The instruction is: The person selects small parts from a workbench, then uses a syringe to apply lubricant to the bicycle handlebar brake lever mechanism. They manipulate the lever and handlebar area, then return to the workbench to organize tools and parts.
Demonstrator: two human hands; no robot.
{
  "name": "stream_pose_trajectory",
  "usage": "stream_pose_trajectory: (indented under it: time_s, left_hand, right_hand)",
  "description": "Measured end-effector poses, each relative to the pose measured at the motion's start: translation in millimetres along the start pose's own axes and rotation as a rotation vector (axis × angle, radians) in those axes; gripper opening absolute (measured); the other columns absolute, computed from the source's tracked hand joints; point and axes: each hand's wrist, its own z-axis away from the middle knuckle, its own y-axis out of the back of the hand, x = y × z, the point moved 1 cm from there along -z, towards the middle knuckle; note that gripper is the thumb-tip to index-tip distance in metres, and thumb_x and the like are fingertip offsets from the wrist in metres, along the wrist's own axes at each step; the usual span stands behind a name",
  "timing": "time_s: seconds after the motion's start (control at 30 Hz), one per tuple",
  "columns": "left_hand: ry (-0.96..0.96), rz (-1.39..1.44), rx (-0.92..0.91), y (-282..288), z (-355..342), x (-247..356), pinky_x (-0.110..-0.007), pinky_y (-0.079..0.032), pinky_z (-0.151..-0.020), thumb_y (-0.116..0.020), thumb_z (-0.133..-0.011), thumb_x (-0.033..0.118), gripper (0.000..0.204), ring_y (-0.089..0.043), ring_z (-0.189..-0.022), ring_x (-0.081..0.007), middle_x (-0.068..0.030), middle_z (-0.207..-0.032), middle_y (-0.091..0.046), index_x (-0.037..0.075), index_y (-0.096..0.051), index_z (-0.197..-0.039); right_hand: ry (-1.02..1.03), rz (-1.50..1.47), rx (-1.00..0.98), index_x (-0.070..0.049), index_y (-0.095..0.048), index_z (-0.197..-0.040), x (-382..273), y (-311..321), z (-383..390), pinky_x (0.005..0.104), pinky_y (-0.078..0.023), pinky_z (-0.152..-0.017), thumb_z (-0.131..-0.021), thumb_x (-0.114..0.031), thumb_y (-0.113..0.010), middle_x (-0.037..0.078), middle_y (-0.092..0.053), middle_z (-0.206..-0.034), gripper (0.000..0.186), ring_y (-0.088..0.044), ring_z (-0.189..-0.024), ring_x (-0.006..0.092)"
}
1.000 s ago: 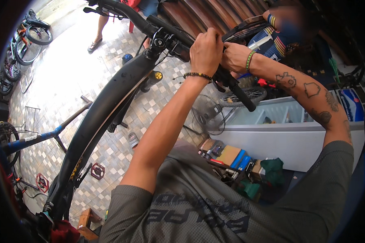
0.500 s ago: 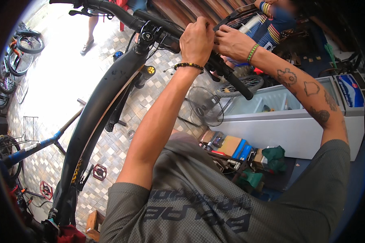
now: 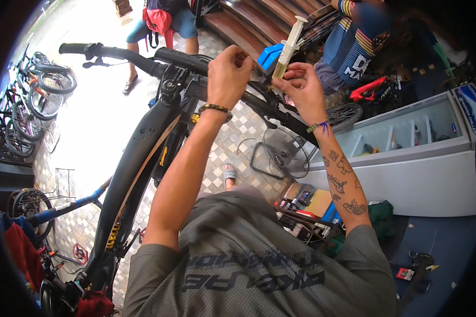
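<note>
Above the black handlebar (image 3: 122, 54) of a black bicycle frame (image 3: 137, 142), both of my hands are raised. My right hand (image 3: 303, 90) has its thumb and fingers closed around the lower end of a clear syringe (image 3: 288, 55). The syringe stands nearly upright, with yellowish liquid in its barrel and a white plunger pulled out at the top. My left hand (image 3: 229, 76) hovers over the bar's middle, its fingers curled into a pinch. Whatever those fingertips hold, if anything, is too small to make out.
A floor fan (image 3: 285, 153) stands beyond the bar, beside a long chest freezer (image 3: 396, 174). A person in a striped shirt (image 3: 349, 47) sits at the back right; another with a red bag (image 3: 158, 24) is at the top. Several bicycles (image 3: 37, 105) line the left side.
My hands have moved apart; the left shifted left, the right lower. The syringe, partly visible behind my right hand before, now shows clearly in its fingers. The whole view has shifted.
</note>
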Motion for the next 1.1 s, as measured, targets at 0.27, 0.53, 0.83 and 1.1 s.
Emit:
stream_pose_trajectory:
  time_s: [0.27, 0.53, 0.83, 1.1]
  left_hand:
    - [0.176, 0.077, -0.192, 9, 0, 21, -0.028, -0.061, -0.067, -0.068, -0.101, 0.015, 0.022, -0.075, -0.074, -0.0127, -0.0111, -0.087, -0.080, -0.006, -0.074, -0.103]
    - [0.168, -0.044, -0.205, 1, 3, 28, -0.027, -0.059, -0.067, -0.069, -0.100, 0.015, 0.023, -0.074, -0.071, -0.0121, -0.0111, -0.086, -0.081, -0.006, -0.074, -0.104]
    - [0.188, -0.032, -0.222, 5, 5, 27, -0.028, -0.060, -0.069, -0.069, -0.100, 0.012, 0.022, -0.075, -0.076, -0.0128, -0.0126, -0.090, -0.081, -0.008, -0.073, -0.107]
    - [0.167, -0.015, -0.230, 5, 4, 28, -0.027, -0.060, -0.070, -0.068, -0.100, 0.010, 0.020, -0.075, -0.077, -0.0128, -0.0123, -0.089, -0.080, -0.008, -0.073, -0.107]
  right_hand:
    - [-0.091, -0.161, -0.245, 0.002, -0.070, -0.114, -8, -2, -18, 0.0241, -0.059, -0.086, -0.093, -0.011, -0.087, 0.006, -0.078, -0.102, 0.030, -0.074, -0.094, 0.0105]
    - [-0.014, -0.566, -0.439, 0.003, -0.059, -0.126, 11, 12, -26, 0.0304, -0.058, -0.098, -0.100, 0.000, -0.066, 0.019, -0.075, -0.125, 0.027, -0.075, -0.109, 0.0178]
    - [-0.122, -0.555, -0.355, 0.000, -0.059, -0.125, 17, -2, -31, 0.0290, -0.061, -0.088, -0.092, -0.010, -0.087, 0.014, -0.076, -0.109, 0.044, -0.076, -0.097, 0.0166]
    - [-0.046, -0.372, -0.400, 0.001, -0.057, -0.134, 4, -8, -32, 0.0313, -0.061, -0.090, -0.094, -0.006, -0.084, 0.015, -0.076, -0.114, 0.049, -0.076, -0.098, 0.0186]
